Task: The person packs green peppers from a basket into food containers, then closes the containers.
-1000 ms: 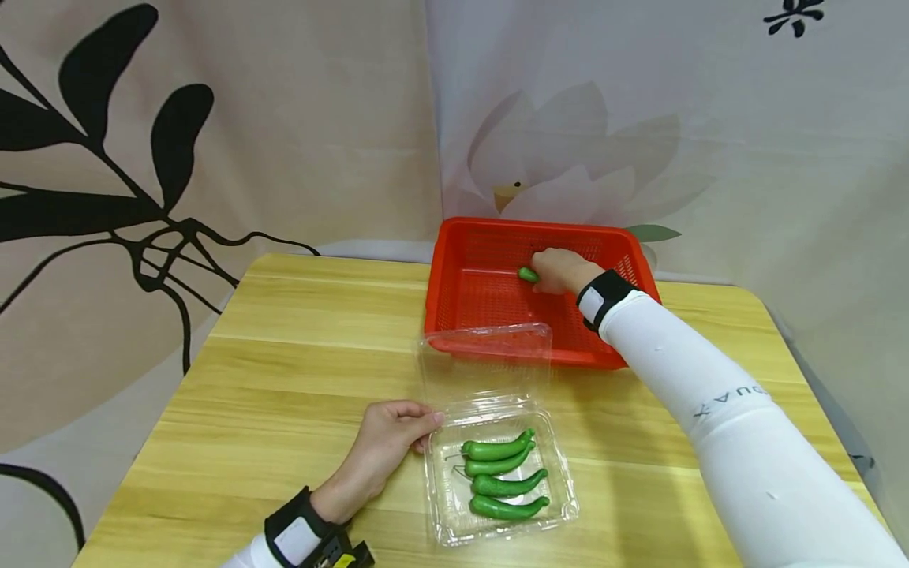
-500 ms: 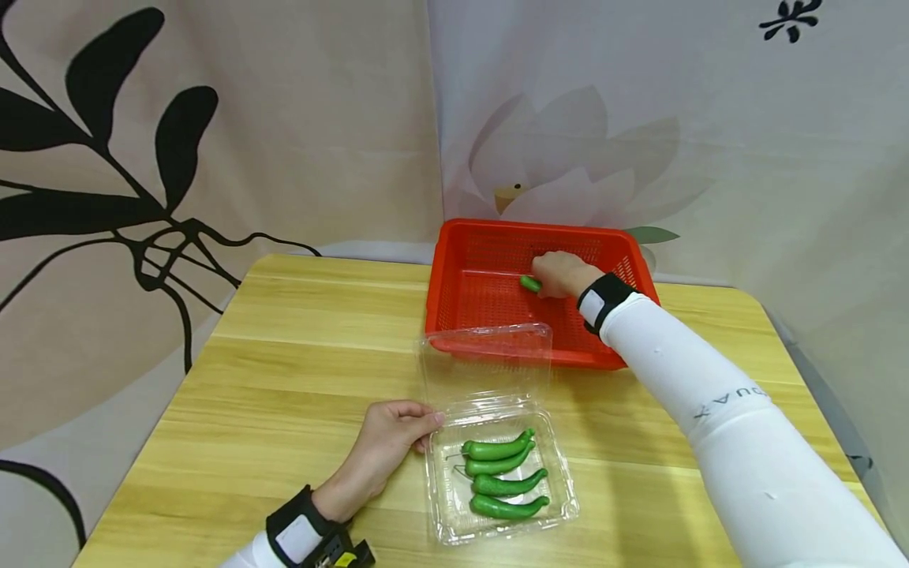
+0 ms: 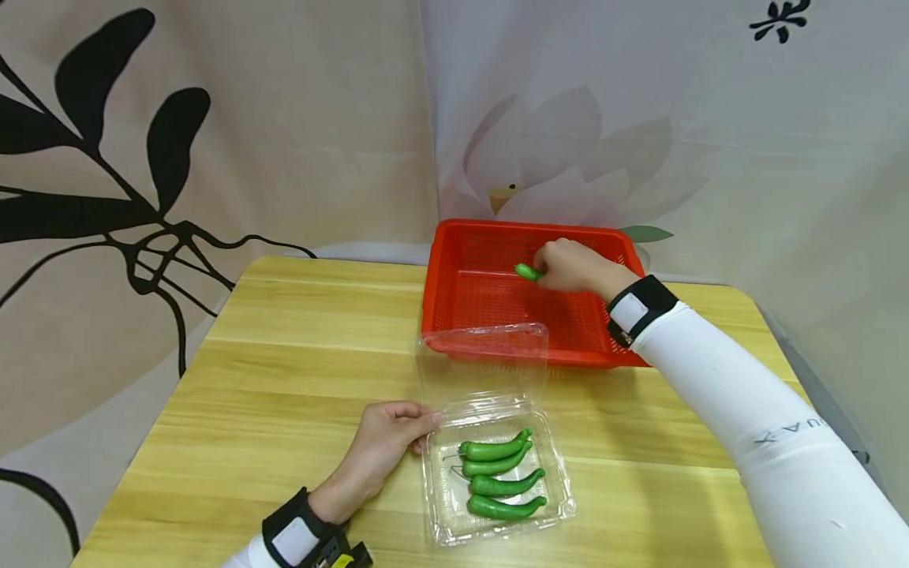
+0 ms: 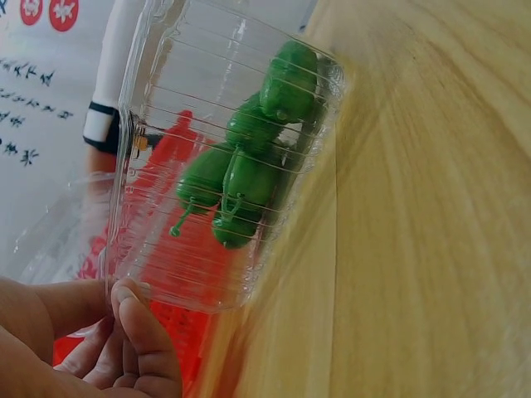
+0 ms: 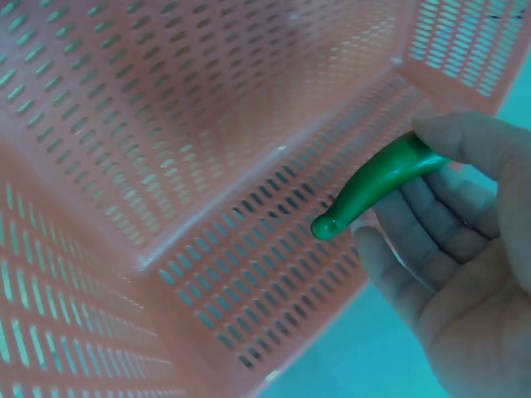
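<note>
Several green chili peppers [image 3: 506,485] lie side by side in the base of a clear plastic clamshell box [image 3: 443,525], whose lid [image 3: 483,367] is folded back toward the basket. My left hand [image 3: 390,442] pinches the box's left rim near the hinge; in the left wrist view thumb and fingers [image 4: 141,340] grip that edge. Over the red plastic basket [image 3: 461,304], my right hand [image 3: 574,267] holds another green chili pepper [image 3: 527,272]. The right wrist view shows this chili pepper [image 5: 373,186] between thumb and fingers, its far end partly hidden by the hand.
The basket stands at the back of the wooden table [image 3: 298,355], and the lid overlaps its front wall in the head view. Behind the table hangs a printed cloth [image 3: 341,118].
My right hand has lifted a little and shifted slightly right with the chili pepper, its forearm swinging right. The left hand and the box have stayed in place.
</note>
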Demonstrator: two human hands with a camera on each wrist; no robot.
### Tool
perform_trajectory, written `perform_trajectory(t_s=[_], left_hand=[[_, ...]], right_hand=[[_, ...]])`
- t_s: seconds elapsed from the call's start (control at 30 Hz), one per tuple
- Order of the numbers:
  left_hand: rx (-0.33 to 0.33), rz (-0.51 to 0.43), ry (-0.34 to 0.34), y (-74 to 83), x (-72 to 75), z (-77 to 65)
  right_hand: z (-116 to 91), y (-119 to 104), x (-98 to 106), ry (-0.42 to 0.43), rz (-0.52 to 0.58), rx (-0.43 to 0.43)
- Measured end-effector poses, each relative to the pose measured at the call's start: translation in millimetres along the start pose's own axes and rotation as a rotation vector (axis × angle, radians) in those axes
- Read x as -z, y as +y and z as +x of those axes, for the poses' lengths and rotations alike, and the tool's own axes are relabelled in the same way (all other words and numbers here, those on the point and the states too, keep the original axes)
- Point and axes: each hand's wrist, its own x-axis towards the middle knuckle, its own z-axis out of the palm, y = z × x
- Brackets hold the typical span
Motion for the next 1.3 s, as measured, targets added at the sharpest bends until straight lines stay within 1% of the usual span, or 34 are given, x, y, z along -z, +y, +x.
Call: perform_trajectory(t_s=[0.13, 0.33, 0.53, 0.7, 0.8, 1.07, 1.3], left_hand=[[0.006, -0.013, 0.0, 0.2, -1.2, -0.6], [0.008, -0.013, 0.005, -0.4, -2.5, -1.0], [0.011, -0.017, 0.005, -0.6, -3.3, -1.3], [0.013, -0.021, 0.0, 0.3, -3.0, -1.7], [0.011, -0.017, 0.004, 0.7, -2.2, -2.2], [0.02, -0.002, 0.013, 0.5, -1.3, -1.4], [0.02, 0.006, 0.021, 0.6, -3.0, -1.5]], right_hand=[[-10, -6, 8, 0.046, 0.018, 0.044], [-28, -17, 19, 0.113, 0.058, 0.073], [-46, -28, 26, 0.159, 0.099, 0.104], [-64, -40, 32, 0.214, 0.095, 0.105], [-75, -47, 34, 0.254, 0.084, 0.123], [-106, -64, 33, 0.369, 0.113, 0.254], [-126, -78, 19, 0.468, 0.123, 0.406]])
